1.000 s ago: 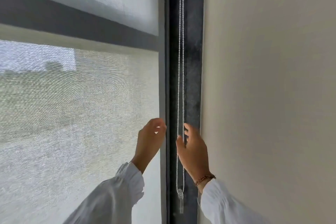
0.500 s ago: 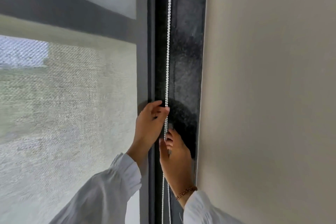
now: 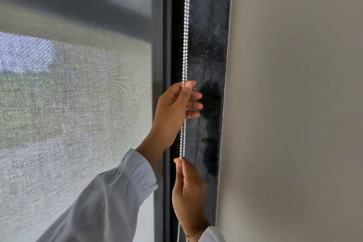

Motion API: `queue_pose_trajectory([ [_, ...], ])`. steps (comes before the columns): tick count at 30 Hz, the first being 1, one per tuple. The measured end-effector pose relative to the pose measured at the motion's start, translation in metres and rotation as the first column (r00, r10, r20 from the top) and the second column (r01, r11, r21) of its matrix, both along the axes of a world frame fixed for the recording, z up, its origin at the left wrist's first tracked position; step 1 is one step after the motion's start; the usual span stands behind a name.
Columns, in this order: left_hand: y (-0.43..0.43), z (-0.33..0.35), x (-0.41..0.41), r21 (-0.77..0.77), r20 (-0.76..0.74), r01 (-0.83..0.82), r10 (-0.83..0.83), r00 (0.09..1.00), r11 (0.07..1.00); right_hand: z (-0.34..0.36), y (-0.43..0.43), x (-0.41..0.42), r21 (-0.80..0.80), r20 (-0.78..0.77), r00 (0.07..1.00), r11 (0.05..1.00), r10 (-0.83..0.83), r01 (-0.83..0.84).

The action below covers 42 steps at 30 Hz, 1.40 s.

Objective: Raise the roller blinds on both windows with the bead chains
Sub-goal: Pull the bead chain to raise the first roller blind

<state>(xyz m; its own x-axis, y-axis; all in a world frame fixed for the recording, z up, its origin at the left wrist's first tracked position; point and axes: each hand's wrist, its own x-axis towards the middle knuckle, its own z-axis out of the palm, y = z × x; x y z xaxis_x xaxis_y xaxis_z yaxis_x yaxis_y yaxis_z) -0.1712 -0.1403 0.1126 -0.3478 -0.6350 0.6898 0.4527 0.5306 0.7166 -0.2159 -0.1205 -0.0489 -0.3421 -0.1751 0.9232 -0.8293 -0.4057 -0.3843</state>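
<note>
A white bead chain (image 3: pixel 185 31) hangs as two strands in front of the dark window frame (image 3: pixel 208 45). My left hand (image 3: pixel 172 110) pinches the chain between thumb and fingers at mid height. Lower down, my right hand (image 3: pixel 189 192) pinches the same chain at its fingertips, a thin bracelet on its wrist. The grey mesh roller blind (image 3: pixel 78 104) covers the window pane on the left, with daylight showing through it. Its lower edge is out of view.
A plain beige wall (image 3: pixel 294 104) fills the right side, meeting the frame at a sharp corner. A dark horizontal bar of the window frame (image 3: pixel 78 6) crosses behind the blind near the top. White sleeves cover both my forearms.
Both hands have closed on the chain; a second ago they were open beside it. The left hand now grips higher and the right hand sits lower, and the view has moved closer.
</note>
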Motion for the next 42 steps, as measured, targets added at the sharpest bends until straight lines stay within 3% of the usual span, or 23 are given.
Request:
queue_pose_trajectory([
  [8,0.018,-0.004,0.009,-0.062,-0.063,-0.2,0.196,0.979,0.978,-0.008,0.008,0.017,0.056,-0.05,0.999,0.998,-0.014,0.017],
  [13,0.028,-0.04,0.019,-0.114,-0.03,-0.231,0.229,0.973,0.966,-0.034,0.018,0.023,0.054,-0.083,0.995,0.997,-0.055,0.06],
  [16,0.036,-0.066,0.025,-0.138,-0.004,-0.23,0.231,0.973,0.963,-0.048,0.025,0.027,0.073,-0.092,0.996,0.997,-0.021,0.028],
  [18,0.042,-0.074,0.03,-0.136,0.002,-0.221,0.224,0.975,0.966,-0.048,0.033,0.03,0.14,-0.01,0.996,0.986,0.091,-0.089],
  [20,0.047,-0.075,0.035,-0.108,0.003,-0.187,0.188,0.982,0.977,-0.042,0.041,0.03,0.143,0.209,0.929,0.93,0.305,-0.337],
  [22,0.052,-0.073,0.038,-0.087,-0.004,-0.158,0.159,0.987,0.984,-0.028,0.048,0.024,0.019,0.414,0.772,0.843,0.482,-0.537],
  [25,0.058,-0.072,0.046,-0.127,0.007,-0.194,0.197,0.98,0.973,0.017,0.062,0.017,-0.152,0.518,0.621,0.778,0.588,-0.61],
  [28,0.069,-0.074,0.054,-0.106,-0.003,-0.152,0.153,0.988,0.983,0.078,0.081,0.01,-0.243,0.503,0.599,0.767,0.623,-0.594],
  [33,0.095,-0.07,0.055,-0.16,0.044,-0.203,0.212,0.976,0.966,0.165,0.117,0.022,-0.2,0.438,0.519,0.642,0.734,-0.74],
  [36,0.112,-0.068,0.054,-0.218,0.057,-0.278,0.297,0.953,0.935,0.189,0.132,0.033,-0.18,0.396,0.518,0.617,0.758,-0.766],
  [42,0.151,-0.07,0.05,-0.272,0.026,-0.37,0.391,0.92,0.888,0.221,0.171,0.044,-0.195,0.451,0.384,0.509,0.806,-0.839],
])
